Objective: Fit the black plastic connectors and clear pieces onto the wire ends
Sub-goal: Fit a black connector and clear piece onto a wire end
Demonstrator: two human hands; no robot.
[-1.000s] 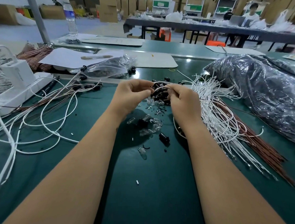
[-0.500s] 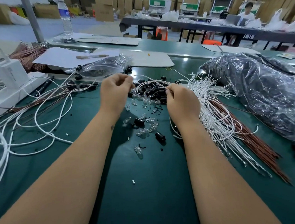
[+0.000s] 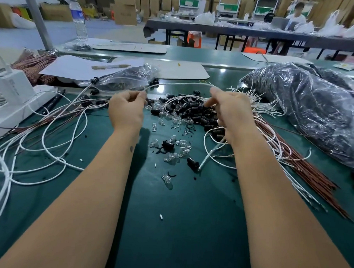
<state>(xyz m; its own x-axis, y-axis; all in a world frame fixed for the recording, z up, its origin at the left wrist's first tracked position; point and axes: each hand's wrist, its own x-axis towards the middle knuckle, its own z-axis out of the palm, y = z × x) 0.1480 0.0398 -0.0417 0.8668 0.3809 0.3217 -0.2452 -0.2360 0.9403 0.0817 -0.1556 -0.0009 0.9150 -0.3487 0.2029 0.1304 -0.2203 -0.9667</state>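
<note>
Head view: left hand [image 3: 126, 109] and right hand [image 3: 232, 112] raised apart above the green counter [image 3: 184, 225], each pinching one white wire [image 3: 180, 83] stretched between them. Underneath — black connectors [image 3: 193, 112] heaped with clear pieces [image 3: 173, 118]; more white wires [image 3: 269, 138] just right.

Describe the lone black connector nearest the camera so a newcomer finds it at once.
Start at the heap of black connectors between the hands on the green table. Come toward the camera past the scattered clear bulbs. It lies alone, against a white wire end.
</note>
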